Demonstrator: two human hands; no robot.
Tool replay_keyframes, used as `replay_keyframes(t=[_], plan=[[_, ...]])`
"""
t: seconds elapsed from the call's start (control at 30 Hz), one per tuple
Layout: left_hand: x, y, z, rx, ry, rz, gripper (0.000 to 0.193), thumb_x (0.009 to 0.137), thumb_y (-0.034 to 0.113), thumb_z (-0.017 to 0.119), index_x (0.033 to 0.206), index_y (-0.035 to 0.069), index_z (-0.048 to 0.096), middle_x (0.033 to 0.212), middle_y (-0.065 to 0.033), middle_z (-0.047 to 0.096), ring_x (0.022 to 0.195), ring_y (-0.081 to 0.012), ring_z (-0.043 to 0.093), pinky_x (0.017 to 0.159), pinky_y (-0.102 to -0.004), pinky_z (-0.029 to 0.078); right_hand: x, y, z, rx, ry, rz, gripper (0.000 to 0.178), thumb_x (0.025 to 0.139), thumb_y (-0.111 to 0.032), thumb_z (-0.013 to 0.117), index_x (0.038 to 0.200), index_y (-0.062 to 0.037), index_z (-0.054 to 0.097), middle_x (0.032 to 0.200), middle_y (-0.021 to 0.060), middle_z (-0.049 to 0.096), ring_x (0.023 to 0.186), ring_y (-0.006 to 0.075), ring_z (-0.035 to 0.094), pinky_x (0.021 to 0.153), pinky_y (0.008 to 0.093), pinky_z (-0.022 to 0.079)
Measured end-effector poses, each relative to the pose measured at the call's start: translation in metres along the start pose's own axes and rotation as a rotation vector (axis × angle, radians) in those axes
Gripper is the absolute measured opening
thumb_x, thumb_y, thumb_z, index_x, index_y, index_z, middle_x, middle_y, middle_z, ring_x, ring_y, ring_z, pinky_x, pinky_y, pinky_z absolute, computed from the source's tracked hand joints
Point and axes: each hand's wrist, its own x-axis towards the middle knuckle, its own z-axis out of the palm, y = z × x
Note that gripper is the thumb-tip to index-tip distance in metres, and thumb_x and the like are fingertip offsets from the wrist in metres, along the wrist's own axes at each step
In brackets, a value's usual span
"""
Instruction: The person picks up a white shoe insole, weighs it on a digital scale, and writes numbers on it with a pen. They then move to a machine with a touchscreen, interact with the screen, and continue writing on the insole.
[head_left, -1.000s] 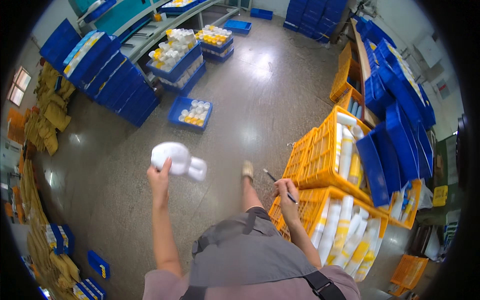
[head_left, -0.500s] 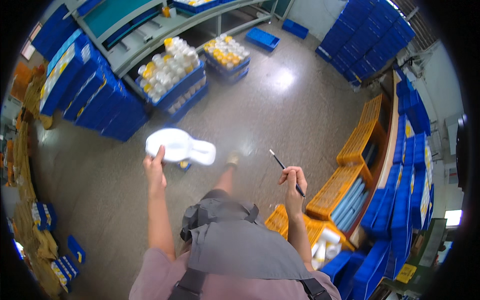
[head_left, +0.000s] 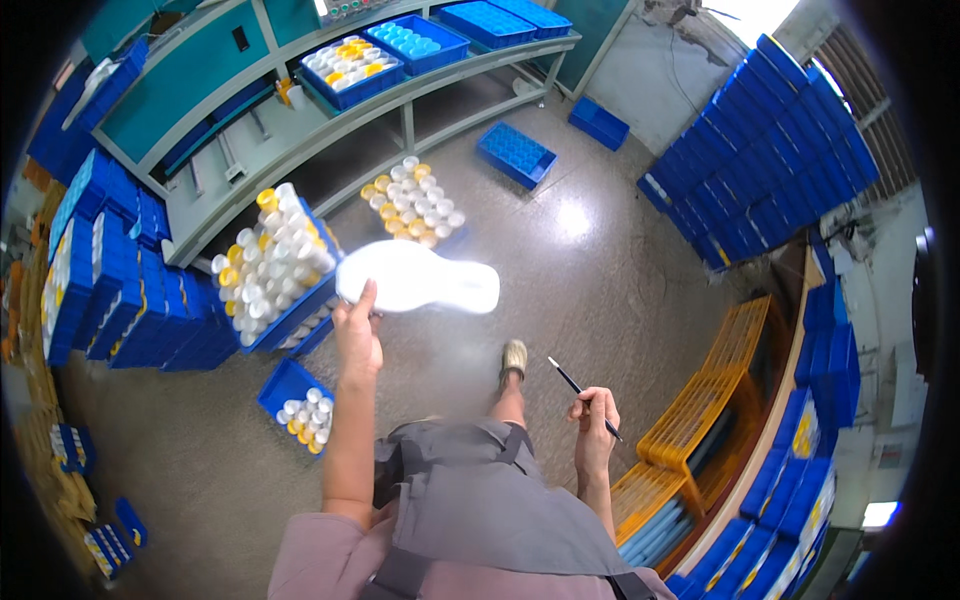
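Observation:
My left hand (head_left: 357, 337) is raised in front of me and grips the heel end of a white shoe sole (head_left: 420, 279), which lies flat and points right. My right hand (head_left: 594, 412) holds a thin black brush (head_left: 583, 384) like a pen, tip up and to the left, lower and to the right of the sole. The two hands are apart. Below them I see my grey apron (head_left: 490, 510) and one foot (head_left: 514, 358) on the grey floor.
Blue crates of white and yellow cups (head_left: 275, 265) stand stacked at the left, more cups (head_left: 414, 199) ahead. A green shelf bench (head_left: 300, 120) carries blue trays. Blue crate stacks (head_left: 760, 170) fill the right. Orange crates (head_left: 700, 420) sit at lower right.
The view has swung left: the orange crates slid to the lower right and the shelf bench came into view. Both hands kept their hold, sole and brush raised.

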Motion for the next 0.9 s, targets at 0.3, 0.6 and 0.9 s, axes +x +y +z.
replay_keyframes(t=[0.3,0.6,0.9], plan=[[0.122,-0.056,0.158,-0.052,0.324,0.095,0.041,0.091,0.012,0.063,0.127,-0.002,0.051,0.124,-0.0118,0.058,0.113,-0.0226,0.055,0.096,-0.0382,0.045,0.319,-0.12,0.044,0.159,-0.835,0.175,0.04,0.1,-0.037,0.046,0.109,0.0001,0.058,0.089,0.0078,0.057,0.08,0.0185,0.054,0.079,0.0336,0.046],[0.206,-0.093,0.17,-0.122,0.676,0.203,0.044,0.094,0.022,0.062,0.124,-0.008,0.052,0.123,-0.0176,0.058,0.112,-0.0257,0.057,0.095,-0.0382,0.046,0.428,-0.279,0.248,0.908,-2.302,0.462,0.03,0.098,-0.022,0.05,0.121,-0.0031,0.057,0.1,0.0091,0.062,0.088,0.0173,0.06,0.078,0.0282,0.048],[0.354,-0.082,0.236,-0.221,0.764,0.191,0.052,0.096,0.029,0.058,0.131,-0.008,0.046,0.129,-0.0168,0.055,0.119,-0.0253,0.053,0.1,-0.0368,0.04,0.611,-0.274,0.354,0.831,-2.38,0.494,0.032,0.1,-0.023,0.046,0.123,-0.0024,0.054,0.102,0.0102,0.061,0.092,0.0182,0.059,0.08,0.0305,0.048]])
